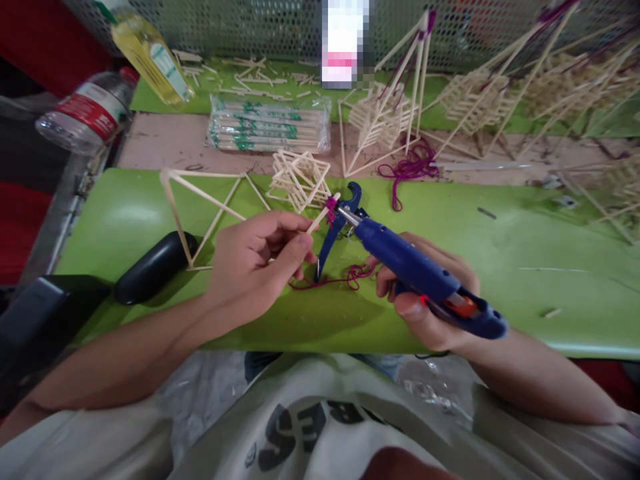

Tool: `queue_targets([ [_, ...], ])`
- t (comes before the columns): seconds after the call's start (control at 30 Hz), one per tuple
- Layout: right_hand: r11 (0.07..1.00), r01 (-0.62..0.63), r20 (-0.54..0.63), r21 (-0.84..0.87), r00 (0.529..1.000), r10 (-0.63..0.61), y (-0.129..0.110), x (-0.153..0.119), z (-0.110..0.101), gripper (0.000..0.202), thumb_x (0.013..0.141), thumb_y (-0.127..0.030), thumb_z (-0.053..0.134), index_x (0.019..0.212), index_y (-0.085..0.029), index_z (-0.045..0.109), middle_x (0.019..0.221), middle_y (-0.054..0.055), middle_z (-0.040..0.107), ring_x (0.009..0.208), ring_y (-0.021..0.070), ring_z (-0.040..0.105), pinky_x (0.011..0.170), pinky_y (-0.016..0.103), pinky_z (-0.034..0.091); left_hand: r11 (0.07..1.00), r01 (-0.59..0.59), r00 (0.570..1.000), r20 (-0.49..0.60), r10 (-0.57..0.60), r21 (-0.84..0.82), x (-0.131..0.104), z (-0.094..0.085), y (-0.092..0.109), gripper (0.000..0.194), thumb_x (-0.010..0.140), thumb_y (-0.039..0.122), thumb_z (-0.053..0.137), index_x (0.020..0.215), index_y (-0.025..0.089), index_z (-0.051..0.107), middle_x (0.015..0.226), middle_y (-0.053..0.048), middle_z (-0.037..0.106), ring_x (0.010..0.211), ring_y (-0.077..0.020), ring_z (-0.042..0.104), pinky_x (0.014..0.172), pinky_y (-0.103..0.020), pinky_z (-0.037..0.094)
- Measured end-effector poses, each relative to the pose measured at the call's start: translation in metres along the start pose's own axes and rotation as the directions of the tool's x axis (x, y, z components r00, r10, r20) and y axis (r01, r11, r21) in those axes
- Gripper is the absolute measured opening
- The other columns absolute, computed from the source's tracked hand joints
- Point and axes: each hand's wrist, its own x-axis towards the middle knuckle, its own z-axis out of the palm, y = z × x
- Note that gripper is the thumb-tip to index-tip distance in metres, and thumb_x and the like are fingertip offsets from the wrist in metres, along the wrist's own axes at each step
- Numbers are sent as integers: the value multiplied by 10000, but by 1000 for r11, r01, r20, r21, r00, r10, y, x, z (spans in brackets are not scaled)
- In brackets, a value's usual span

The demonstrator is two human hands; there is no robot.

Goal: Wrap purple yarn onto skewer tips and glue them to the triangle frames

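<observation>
A stick [321,219] is pinched by the left hand [260,259], a blue glue gun [403,259] gripped by the right hand [431,325].

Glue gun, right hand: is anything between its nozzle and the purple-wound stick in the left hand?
Nothing visible: the nozzle is right at the purple thread, though contact is unclear. The blue tool lies beneath on the green table, not between.

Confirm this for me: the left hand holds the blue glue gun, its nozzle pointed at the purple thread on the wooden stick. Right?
Wrong hand: the head view shows the right hand holding the blue glue gun. Its nozzle is indeed pointed at the purple thread on the wooden stick.
</observation>
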Motion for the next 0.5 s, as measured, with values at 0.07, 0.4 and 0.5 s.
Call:
queue_targets([
  [0.07, 999, -32, -8, 11, 999, 32, 1, -1, 0, 458, 913, -653, 867, 899, -205, 774, 912, 91, 725, 710, 212, 643, 638, 399, 510, 1000, -6, 1000, -2, 6, 7, 0, 0, -2, 83, 1008, 188, 795, 1080, 225, 816, 765, -11, 782, 546, -108, 665, 481, -202, 580],
  [0.4, 997, -60, -43, 52, 997, 62, 3, -5, 2, 437, 894, -654, 890, 902, -235, 764, 911, 80, 742, 663, 201, 606, 581, 394, 491, 999, -40, 999, -6, 40, 14, -1, -1, -4, 106, 1044, 179, 759, 1107, 234, 824, 796, -5, 785, 580, -105, 689, 508, -198, 599],
  [0.5, 997, -63, -5, 52, 998, 63, 3, -4, 0, 451, 888, -659, 894, 886, -228, 760, 905, 85, 737, 665, 201, 603, 578, 397, 489, 1000, -21, 1000, -2, 21, 4, -1, -1, -1, 92, 1030, 185, 781, 1086, 246, 821, 799, -3, 790, 573, -109, 682, 498, -205, 595],
])
